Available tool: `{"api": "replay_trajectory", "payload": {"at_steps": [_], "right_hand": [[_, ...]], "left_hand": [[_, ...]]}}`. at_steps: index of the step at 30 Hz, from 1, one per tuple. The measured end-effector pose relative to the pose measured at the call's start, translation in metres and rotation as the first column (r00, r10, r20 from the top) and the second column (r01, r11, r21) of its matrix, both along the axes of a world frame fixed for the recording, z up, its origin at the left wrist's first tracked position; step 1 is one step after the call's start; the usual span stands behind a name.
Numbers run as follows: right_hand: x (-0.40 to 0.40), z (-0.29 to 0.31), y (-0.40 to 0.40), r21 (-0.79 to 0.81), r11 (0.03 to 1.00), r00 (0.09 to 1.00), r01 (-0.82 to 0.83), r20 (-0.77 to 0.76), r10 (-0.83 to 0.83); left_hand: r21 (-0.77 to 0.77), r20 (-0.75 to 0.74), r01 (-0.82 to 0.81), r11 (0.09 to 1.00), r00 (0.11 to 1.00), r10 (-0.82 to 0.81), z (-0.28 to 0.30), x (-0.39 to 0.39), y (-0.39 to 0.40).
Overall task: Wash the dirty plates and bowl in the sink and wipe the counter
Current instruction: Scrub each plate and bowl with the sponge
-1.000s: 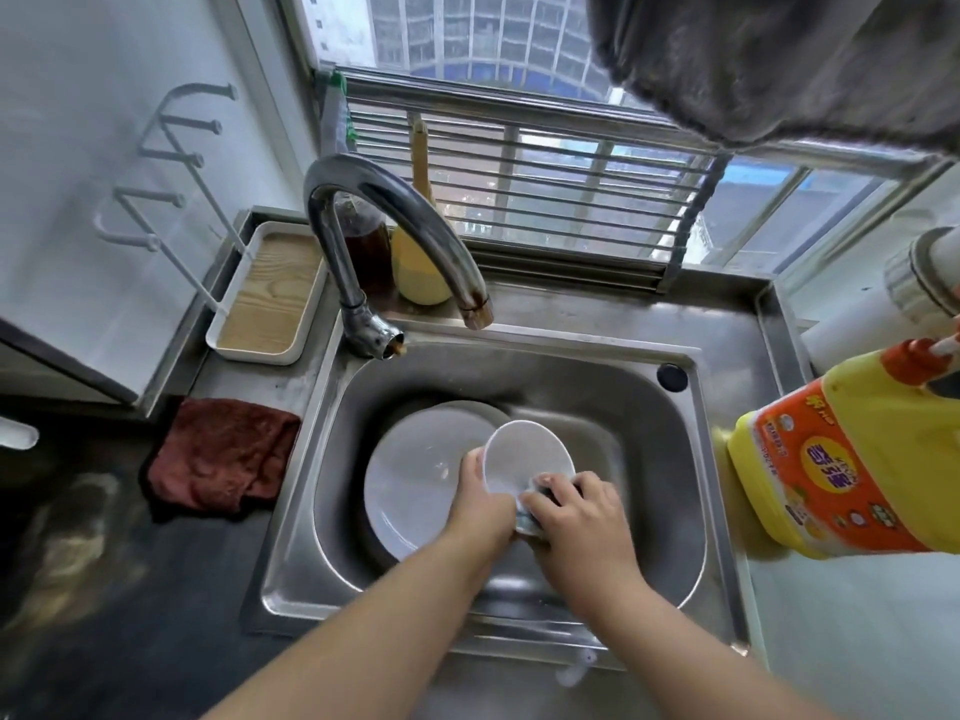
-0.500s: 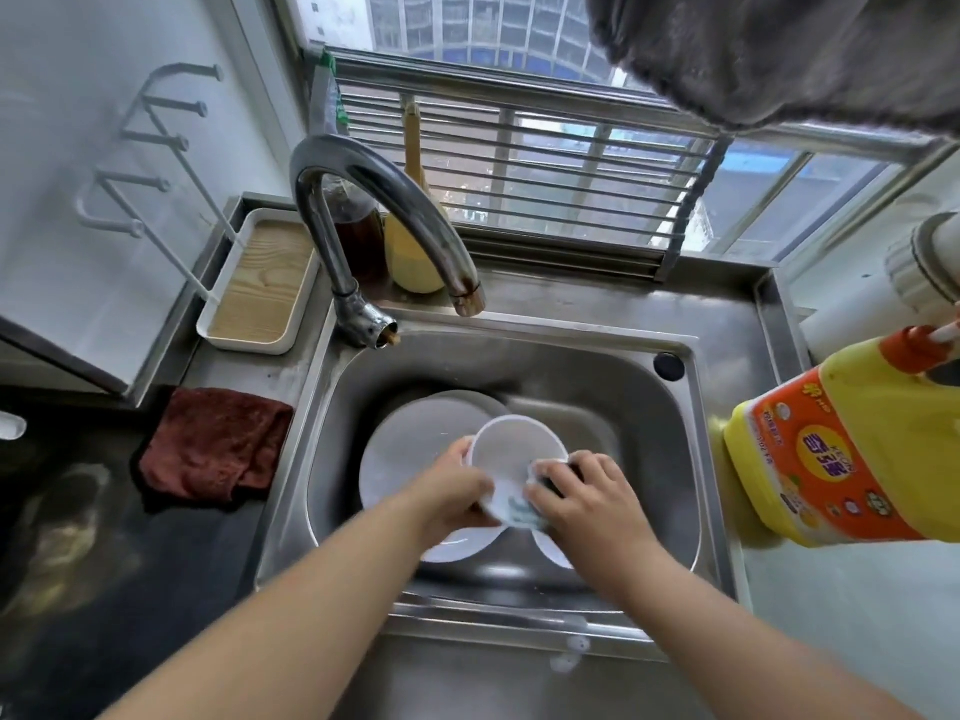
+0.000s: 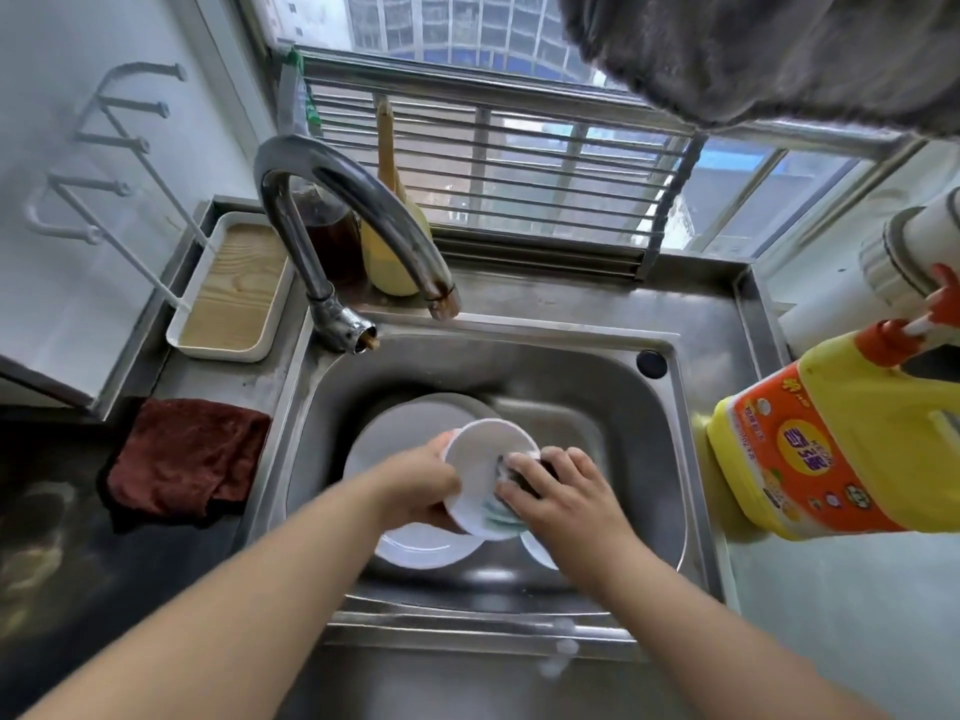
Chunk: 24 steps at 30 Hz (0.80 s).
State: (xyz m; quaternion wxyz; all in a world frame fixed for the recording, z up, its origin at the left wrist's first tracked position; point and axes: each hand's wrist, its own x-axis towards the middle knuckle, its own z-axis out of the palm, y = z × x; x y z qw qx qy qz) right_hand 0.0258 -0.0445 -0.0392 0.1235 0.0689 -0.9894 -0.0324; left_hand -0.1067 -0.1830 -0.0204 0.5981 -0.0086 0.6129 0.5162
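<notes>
Head view shows both bare forearms reaching down into the stainless steel sink (image 3: 644,459), where the left hand (image 3: 423,483) grips the rim of a small round white bowl (image 3: 480,470), tilted above a large white plate (image 3: 395,532). The right hand (image 3: 561,498) curls around a dark scrubbing sponge (image 3: 524,478) (partly hidden by the fingers), pressing it inside the bowl. A crumpled dark red cloth (image 3: 182,459) lies on the counter left of the sink.

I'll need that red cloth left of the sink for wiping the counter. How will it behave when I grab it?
The red cloth lies crumpled in soft folds, so it is probably floppy and will drape from the fingers. It looks thin and light. Pushed, it would likely bunch rather than slide.
</notes>
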Motion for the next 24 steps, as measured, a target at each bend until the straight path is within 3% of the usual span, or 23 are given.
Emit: {"api": "replay_trajectory", "payload": {"at_steps": [2, 5, 6, 7, 9, 10, 12, 14, 15, 16, 19, 20, 21, 24], "right_hand": [[-0.002, 0.007, 0.007, 0.084, 0.996, 0.999, -0.042, 0.017, 0.041], [-0.019, 0.006, -0.023, -0.130, 0.951, 0.958, 0.282, 0.082, -0.273], [-0.019, 0.003, -0.029, -0.157, 0.937, 0.950, 0.312, 0.066, -0.306], [-0.016, -0.002, -0.024, -0.135, 0.958, 0.967, 0.253, 0.022, -0.253], [-0.002, -0.004, -0.003, -0.003, 0.999, 0.999, -0.043, -0.009, 0.043], [0.000, -0.002, 0.006, 0.066, 0.989, 0.991, -0.131, -0.002, 0.131], [-0.006, 0.001, 0.001, 0.065, 0.998, 1.000, 0.004, -0.014, -0.003], [-0.020, -0.002, -0.021, -0.082, 0.967, 0.970, 0.242, 0.034, -0.240], [-0.022, -0.004, -0.027, -0.110, 0.956, 0.962, 0.272, 0.024, -0.271], [-0.019, -0.007, -0.023, -0.083, 0.973, 0.975, 0.216, -0.028, -0.219], [-0.002, -0.001, 0.013, 0.115, 0.976, 0.980, -0.186, -0.048, 0.193], [-0.001, 0.002, 0.018, 0.148, 0.966, 0.976, -0.210, -0.031, 0.217], [-0.002, 0.003, 0.012, 0.135, 0.979, 0.988, -0.150, -0.030, 0.155], [-0.017, -0.007, -0.024, -0.109, 0.970, 0.976, 0.217, 0.003, -0.218]], "left_hand": [[0.017, 0.014, 0.056, 0.998, 0.998, -0.056, 0.004, -0.008, -0.004], [0.020, -0.112, -0.285, 0.958, 0.952, 0.285, 0.006, 0.013, 0.011], [0.012, -0.129, -0.306, 0.952, 0.944, 0.304, 0.005, 0.017, 0.012], [-0.004, -0.129, -0.242, 0.970, 0.962, 0.240, 0.006, 0.015, 0.010], [-0.016, -0.047, 0.085, 0.996, 0.995, -0.086, 0.010, -0.001, -0.003], [-0.001, -0.025, 0.136, 0.991, 0.990, -0.136, 0.011, -0.007, -0.007], [0.015, -0.086, -0.026, 1.000, 0.996, 0.028, 0.012, 0.000, -0.003], [0.028, -0.147, -0.326, 0.945, 0.934, 0.327, 0.008, 0.021, 0.011], [0.021, -0.164, -0.377, 0.926, 0.912, 0.375, 0.004, 0.028, 0.014], [0.009, -0.160, -0.353, 0.936, 0.923, 0.350, 0.002, 0.029, 0.012], [-0.036, 0.013, 0.060, 0.998, 0.998, -0.060, -0.002, 0.003, -0.010], [-0.042, 0.030, 0.109, 0.993, 0.994, -0.108, -0.003, -0.002, -0.013], [-0.047, -0.004, 0.060, 0.997, 0.998, -0.060, -0.005, -0.002, -0.012], [0.001, -0.107, -0.342, 0.940, 0.934, 0.341, -0.005, 0.017, 0.005]]}}
